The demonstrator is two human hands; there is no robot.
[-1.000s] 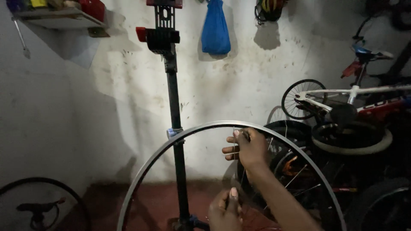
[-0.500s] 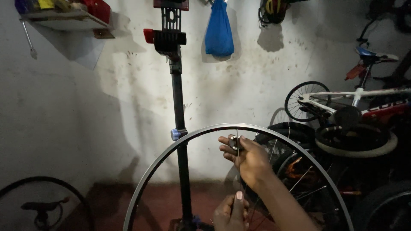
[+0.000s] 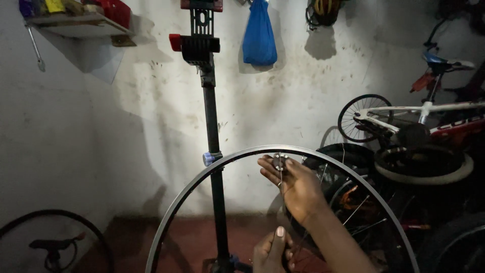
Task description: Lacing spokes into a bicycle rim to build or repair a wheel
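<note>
A bare silver wheel rim (image 3: 222,164) stands upright in front of the person, its plane facing the camera and its arc rising from the bottom edge of the view to a crown near the middle. Thin spokes (image 3: 353,210) run from the rim down toward the lower centre; one spoke (image 3: 281,174) hangs almost straight down from the crown, its long axis vertical.

The right hand (image 3: 295,187) reaches up inside the arc, and its fingers (image 3: 268,167) pinch a small metal tool (image 3: 279,161) right at the crown, where that spoke meets the rim. The left hand (image 3: 270,250) sits low at the bottom edge of the view, thumb up, fingers curled and pressed together around something near the middle of the wheel; what it grips is too dark to tell.

Just behind the rim's left side a black repair stand pole (image 3: 211,121) rises upright, topped by a clamp (image 3: 197,45) with red ends. Left of the pole the wall (image 3: 101,141) is bare and the red floor (image 3: 187,237) has open room, with a tyre (image 3: 55,217) lying at the far left. The right side is crowded: a white bicycle (image 3: 419,108) and stacked tyres (image 3: 424,167) stand close behind the rim. A blue bag (image 3: 259,38) hangs on the wall above, and a shelf (image 3: 76,23) sits at the upper left.
</note>
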